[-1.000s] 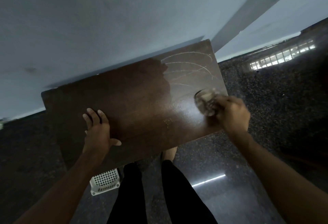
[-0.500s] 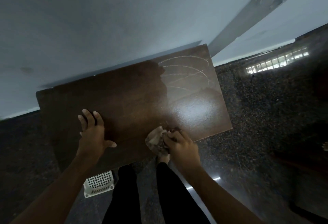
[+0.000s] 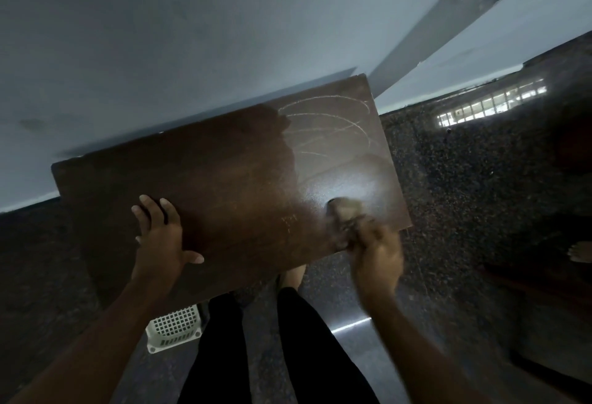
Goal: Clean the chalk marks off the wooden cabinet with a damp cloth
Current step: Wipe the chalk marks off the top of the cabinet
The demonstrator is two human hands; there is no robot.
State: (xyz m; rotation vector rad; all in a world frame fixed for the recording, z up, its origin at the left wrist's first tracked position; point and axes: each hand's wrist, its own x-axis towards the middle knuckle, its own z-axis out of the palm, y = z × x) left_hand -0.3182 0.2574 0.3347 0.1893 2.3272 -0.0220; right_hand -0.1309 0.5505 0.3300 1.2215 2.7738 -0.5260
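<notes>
Head view, looking down.

Left hand [image 3: 160, 237]: flat on the wooden cabinet [image 3: 224, 173] top near its front edge, left of middle. Fingers straight and spread, thumb out to the right, holding nothing.

White plastic basket [image 3: 174, 328]: lattice sides, on the floor below the cabinet's front edge, just left of the person's black trouser legs [image 3: 224, 355].

Cabinet top: dark brown, glossy, its back edge against the pale wall [image 3: 192, 35]. The left and middle parts look dark; the right part carries a bright sheen.

Chalk marks [image 3: 326, 122]: thin pale arcs and lines in the far right corner of the top, well apart from both hands.

Damp cloth [image 3: 344, 214]: bunched, greyish, touching the top near the front right corner, below the sheen.

Right hand [image 3: 376, 253]: blurred, fingers curled round the cloth's near end, hand partly over the front edge.

Dark speckled floor [image 3: 464, 195]: to the right, with a barred window reflection [image 3: 490, 105] in its polish. A bare foot [image 3: 581, 251] shows at the right frame edge.
</notes>
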